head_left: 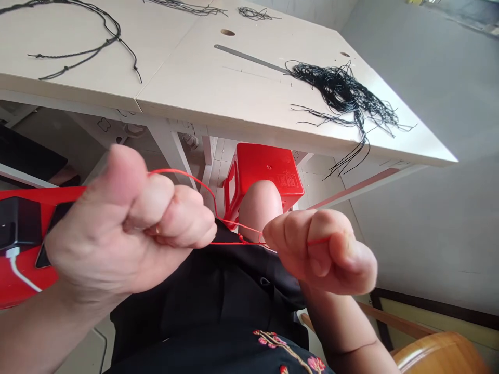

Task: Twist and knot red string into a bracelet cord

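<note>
My left hand [156,218] is closed in a fist around a thin red cord [228,243]. One strand leaves by the thumb and loops down between the hands. My right hand [323,249], also a fist, grips the other part of the cord, with a bit of red showing across its fingers. Strands run side by side between the two fists, with a small red knot [241,238] on the lower one, nearer my right hand. Both hands are above my lap, below the table's front edge.
On the pale table [187,88] lie a black cord bundle [343,93], a metal ruler [249,58] and a looped dark cord [113,26]. A red stool [268,161] stands under it. At left, a black device [19,223] rests on a red surface. A wooden chair [440,356] is at lower right.
</note>
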The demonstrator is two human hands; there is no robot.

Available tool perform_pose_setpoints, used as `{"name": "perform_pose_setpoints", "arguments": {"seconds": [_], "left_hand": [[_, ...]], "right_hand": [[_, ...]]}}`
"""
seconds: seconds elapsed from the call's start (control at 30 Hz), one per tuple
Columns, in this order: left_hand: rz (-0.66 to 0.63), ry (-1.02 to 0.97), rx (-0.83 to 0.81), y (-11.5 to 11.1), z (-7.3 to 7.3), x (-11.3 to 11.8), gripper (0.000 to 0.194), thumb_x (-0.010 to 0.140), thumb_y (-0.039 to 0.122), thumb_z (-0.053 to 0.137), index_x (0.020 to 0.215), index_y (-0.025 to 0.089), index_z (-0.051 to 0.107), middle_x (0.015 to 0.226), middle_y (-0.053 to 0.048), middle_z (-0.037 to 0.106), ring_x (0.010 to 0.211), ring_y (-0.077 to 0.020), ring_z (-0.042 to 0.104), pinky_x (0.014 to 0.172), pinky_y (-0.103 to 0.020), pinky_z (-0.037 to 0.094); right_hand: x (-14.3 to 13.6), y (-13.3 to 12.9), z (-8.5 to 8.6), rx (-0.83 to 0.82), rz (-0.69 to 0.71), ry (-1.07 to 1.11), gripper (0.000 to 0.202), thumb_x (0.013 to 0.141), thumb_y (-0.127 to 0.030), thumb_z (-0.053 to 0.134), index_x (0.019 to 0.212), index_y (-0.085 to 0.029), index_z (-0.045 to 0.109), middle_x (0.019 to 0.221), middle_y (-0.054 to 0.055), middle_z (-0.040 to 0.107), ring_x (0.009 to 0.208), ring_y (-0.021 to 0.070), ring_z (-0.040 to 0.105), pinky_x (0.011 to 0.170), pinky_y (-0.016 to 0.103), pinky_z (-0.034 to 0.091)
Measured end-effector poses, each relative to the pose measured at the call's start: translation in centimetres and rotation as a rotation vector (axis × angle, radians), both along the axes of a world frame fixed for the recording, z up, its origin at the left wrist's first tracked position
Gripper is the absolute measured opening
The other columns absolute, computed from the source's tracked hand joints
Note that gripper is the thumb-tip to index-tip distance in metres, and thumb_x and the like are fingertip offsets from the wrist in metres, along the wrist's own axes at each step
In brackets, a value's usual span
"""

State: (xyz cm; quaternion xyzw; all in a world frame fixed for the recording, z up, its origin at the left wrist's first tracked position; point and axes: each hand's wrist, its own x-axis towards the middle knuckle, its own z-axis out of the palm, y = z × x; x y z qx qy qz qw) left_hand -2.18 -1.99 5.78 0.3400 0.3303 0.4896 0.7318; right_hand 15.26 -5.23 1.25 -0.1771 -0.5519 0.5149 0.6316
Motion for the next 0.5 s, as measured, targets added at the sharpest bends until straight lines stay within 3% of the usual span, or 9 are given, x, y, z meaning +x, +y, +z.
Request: {"name": "perform_pose_setpoints", "arguments": {"seconds": [0.1,0.2,0.33,0.5], "left_hand": [[-0.041,0.051,-0.005,0.2,-0.5,-0.3,0.066,0.093,0.045,0.048,0.041,0.017,0.018,0.046,0.005,0.006,0.039,-0.0058,0.008,0.037,-0.025,0.016],[-0.119,0.077,-0.049,0.9,-1.1,-0.9,0.062,0.092,0.041,0.051,0.041,0.018,0.022,0.045,0.006,0.006,0.037,-0.0051,0.009,0.037,-0.024,0.016],[-0.096,0.099,-0.135,1.6,-1.9,-1.0,0.062,0.091,0.037,0.050,0.040,0.017,0.021,0.045,0.006,0.006,0.035,-0.0047,0.011,0.036,-0.023,0.016],[-0.077,0.134,-0.334,1.9,-3.4,-0.1,0.061,0.097,0.033,0.037,0.040,0.018,0.025,0.043,0.006,0.009,0.032,-0.0046,0.015,0.035,-0.020,0.017]], "right_hand": [[0.3,-1.1,0.2,-0.092,0.002,-0.188,0.042,0.091,-0.035,0.050,0.053,-0.023,0.037,0.046,-0.004,0.033,0.040,0.0113,0.030,0.043,0.030,0.030],[0.2,-1.7,0.3,-0.135,-0.012,-0.276,0.045,0.090,-0.036,0.050,0.052,-0.024,0.029,0.046,-0.004,0.026,0.041,0.0117,0.023,0.044,0.030,0.026],[0.2,-1.8,-0.7,-0.179,-0.035,-0.277,0.044,0.090,-0.034,0.048,0.051,-0.024,0.031,0.045,-0.004,0.030,0.041,0.0107,0.022,0.045,0.029,0.022],[1.1,-1.9,-3.3,-0.187,-0.129,-0.117,0.044,0.091,-0.026,0.051,0.050,-0.023,0.035,0.044,-0.005,0.030,0.039,0.0087,0.023,0.042,0.027,0.020]]}}
